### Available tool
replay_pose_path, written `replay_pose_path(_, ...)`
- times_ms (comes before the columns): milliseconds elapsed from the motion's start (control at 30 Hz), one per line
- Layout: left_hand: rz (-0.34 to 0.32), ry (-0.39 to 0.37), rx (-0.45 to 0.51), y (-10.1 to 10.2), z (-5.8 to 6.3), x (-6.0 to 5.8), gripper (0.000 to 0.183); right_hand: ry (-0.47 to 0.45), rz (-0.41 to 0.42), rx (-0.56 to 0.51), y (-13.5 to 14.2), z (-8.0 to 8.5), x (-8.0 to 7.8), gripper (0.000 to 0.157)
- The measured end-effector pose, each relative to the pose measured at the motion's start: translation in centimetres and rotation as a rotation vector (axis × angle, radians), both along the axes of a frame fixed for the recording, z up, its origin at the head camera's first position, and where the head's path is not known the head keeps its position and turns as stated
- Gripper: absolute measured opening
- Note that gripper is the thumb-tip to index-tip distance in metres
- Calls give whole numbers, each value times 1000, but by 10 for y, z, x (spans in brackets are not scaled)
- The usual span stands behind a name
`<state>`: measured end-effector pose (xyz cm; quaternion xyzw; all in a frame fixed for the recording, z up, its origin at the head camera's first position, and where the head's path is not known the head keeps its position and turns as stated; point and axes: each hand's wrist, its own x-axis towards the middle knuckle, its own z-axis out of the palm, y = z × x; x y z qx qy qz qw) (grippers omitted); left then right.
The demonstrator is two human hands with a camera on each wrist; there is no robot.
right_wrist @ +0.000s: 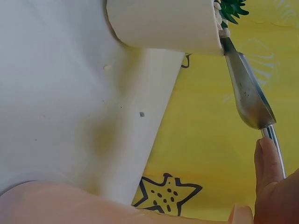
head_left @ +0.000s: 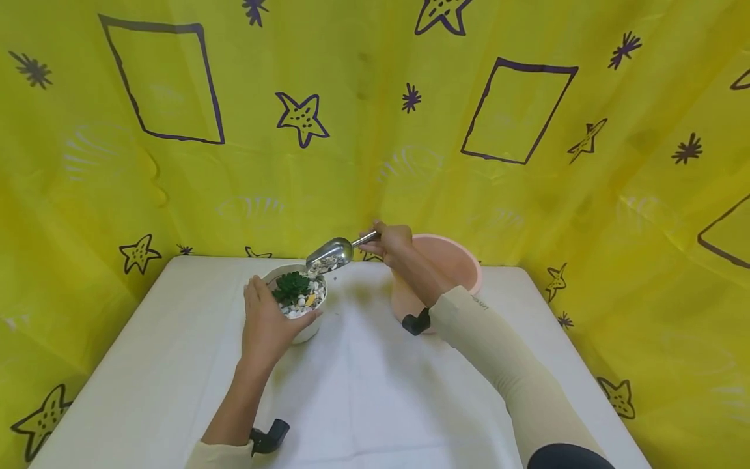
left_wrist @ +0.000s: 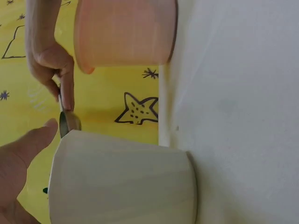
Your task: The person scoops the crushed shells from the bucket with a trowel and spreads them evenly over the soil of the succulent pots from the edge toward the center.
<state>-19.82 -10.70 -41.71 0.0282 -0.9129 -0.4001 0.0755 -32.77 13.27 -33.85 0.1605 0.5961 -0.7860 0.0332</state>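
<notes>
My right hand [head_left: 391,243] grips the thin handle of a metal scoop [head_left: 338,249]. Pale pebbles [head_left: 325,264] lie in its bowl, and its lip is tilted down at the far right rim of a white plant pot [head_left: 306,333]. Inside the pot a green succulent [head_left: 291,286] is ringed by white pebbles [head_left: 300,307] with a yellow piece among them. My left hand [head_left: 266,326] holds the pot from its near left side, thumb along the front and fingers at the left rim. In the right wrist view the scoop's tip [right_wrist: 228,44] meets the pot's rim.
A larger pink pot [head_left: 448,251] stands to the right, under my right forearm. Small grey and pale bits [right_wrist: 142,114] lie on the white tablecloth [head_left: 363,391] between the pots. Behind the table hangs a yellow curtain [head_left: 363,163] with starfish drawings.
</notes>
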Motion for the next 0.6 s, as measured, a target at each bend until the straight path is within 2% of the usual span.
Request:
replay_pose_path(133,42,16,-4,5,-4,0,136,5,0,-6,1,0,1,23)
replay_pose_path(267,35,37,-4,2,-7,-1,133,11,2,-1,2,1,2,23)
replay_pose_path(433,-12,56,-6,-5,-6,-5,131,22,2,0,2,2,3,24)
replay_pose_path(600,-104,60,29,-15,-6,-10,126,14,-7,-1,2,2,3,24)
